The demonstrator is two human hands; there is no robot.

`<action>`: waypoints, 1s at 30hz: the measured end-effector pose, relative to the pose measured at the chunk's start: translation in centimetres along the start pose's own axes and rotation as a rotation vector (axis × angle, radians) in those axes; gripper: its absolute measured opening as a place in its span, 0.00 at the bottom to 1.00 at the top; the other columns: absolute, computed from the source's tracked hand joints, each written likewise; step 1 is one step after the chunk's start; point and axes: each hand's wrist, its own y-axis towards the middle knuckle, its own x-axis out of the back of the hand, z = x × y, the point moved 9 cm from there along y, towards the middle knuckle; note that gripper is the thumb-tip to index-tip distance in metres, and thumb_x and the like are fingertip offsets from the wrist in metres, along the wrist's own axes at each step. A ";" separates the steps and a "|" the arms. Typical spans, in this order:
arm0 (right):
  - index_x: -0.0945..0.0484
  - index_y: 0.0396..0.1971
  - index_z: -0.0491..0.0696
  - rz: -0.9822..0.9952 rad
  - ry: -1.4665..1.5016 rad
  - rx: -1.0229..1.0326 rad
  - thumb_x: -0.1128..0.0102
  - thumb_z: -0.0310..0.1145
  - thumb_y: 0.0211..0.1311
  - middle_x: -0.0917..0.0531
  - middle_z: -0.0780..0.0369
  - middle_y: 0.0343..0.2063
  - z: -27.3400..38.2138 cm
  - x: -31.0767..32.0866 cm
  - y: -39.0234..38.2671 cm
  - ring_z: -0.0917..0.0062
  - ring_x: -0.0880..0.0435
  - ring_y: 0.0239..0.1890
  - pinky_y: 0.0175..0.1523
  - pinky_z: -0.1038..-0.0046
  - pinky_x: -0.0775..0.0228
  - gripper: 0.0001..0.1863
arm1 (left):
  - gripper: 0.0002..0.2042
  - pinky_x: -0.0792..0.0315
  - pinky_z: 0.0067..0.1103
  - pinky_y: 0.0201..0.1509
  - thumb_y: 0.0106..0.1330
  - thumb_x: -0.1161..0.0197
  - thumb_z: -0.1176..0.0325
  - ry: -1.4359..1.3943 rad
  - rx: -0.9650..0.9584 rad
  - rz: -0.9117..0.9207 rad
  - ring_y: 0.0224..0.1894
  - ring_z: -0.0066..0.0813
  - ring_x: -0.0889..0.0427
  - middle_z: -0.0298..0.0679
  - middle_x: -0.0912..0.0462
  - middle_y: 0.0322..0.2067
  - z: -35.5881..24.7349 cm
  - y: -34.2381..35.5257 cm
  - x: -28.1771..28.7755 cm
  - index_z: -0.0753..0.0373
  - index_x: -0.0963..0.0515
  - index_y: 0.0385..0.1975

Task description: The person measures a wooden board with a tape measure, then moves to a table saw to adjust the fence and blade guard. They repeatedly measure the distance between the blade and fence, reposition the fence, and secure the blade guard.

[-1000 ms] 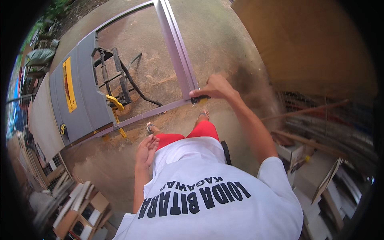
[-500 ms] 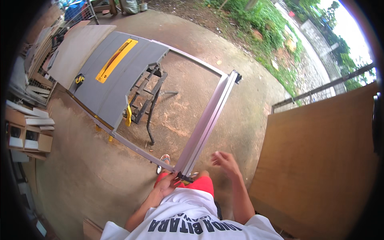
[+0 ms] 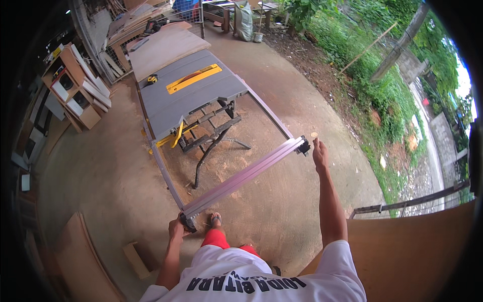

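A grey table saw (image 3: 187, 93) with a yellow blade insert (image 3: 193, 78) sits on a black folding stand (image 3: 204, 153), its rails (image 3: 166, 176) reaching toward me. A pale metal fence (image 3: 241, 173) crosses their near end. My left hand (image 3: 177, 229) grips the black fitting (image 3: 189, 222) at the fence's left end. My right hand (image 3: 320, 153) is just beside the black fitting (image 3: 303, 146) at the right end, fingers loosely bent, holding nothing visible. A small yellow-and-black object (image 3: 151, 79), perhaps a tape measure, rests on the saw top.
A wooden board (image 3: 163, 48) lies beyond the saw. Stacked boxes and offcuts (image 3: 75, 90) stand left, loose panels (image 3: 85, 256) lower left. A large plywood sheet (image 3: 402, 246) occupies the lower right. A sack (image 3: 244, 25), greenery, a leaning pole (image 3: 390, 60) and a railing (image 3: 407, 201) border the concrete.
My view has swung around the saw. My left hand rose to the fence's left fitting; my right hand left that end and moved out to the fence's right end.
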 end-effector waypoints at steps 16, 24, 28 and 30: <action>0.27 0.64 0.40 0.946 -0.184 0.516 0.45 0.39 0.68 0.13 0.55 0.42 -1.9 -8.7 6.6 0.73 0.14 0.40 0.49 0.71 0.21 0.28 | 0.27 0.21 0.39 0.43 0.70 0.48 0.34 -0.879 0.249 0.344 0.27 0.34 0.18 0.38 0.17 0.29 2.4 -2.0 -6.6 0.54 0.19 0.45; 0.26 0.58 0.35 0.737 -0.029 0.551 0.44 0.35 0.69 0.14 0.52 0.34 -2.7 -11.3 8.5 0.69 0.14 0.32 0.39 0.67 0.21 0.23 | 0.26 0.19 0.29 0.29 0.75 0.49 0.39 -0.634 0.050 0.112 0.29 0.32 0.16 0.41 0.17 0.36 0.2 -1.0 -3.7 0.59 0.23 0.48; 0.15 0.42 0.37 0.741 0.080 -0.023 0.46 0.46 0.68 0.14 0.53 0.28 -7.7 -10.9 8.7 0.70 0.17 0.29 0.39 0.65 0.28 0.25 | 0.26 0.19 0.27 0.28 0.74 0.48 0.39 -0.534 0.089 -0.014 0.25 0.33 0.17 0.40 0.17 0.29 1.3 -1.6 -2.4 0.60 0.21 0.45; 0.15 0.43 0.38 0.641 -0.078 -0.102 0.45 0.47 0.66 0.14 0.53 0.29 -8.8 -10.3 8.5 0.66 0.16 0.32 0.41 0.65 0.27 0.24 | 0.28 0.20 0.25 0.28 0.72 0.45 0.39 -0.501 0.047 -0.008 0.24 0.32 0.16 0.38 0.17 0.26 1.1 -0.6 -2.2 0.63 0.20 0.44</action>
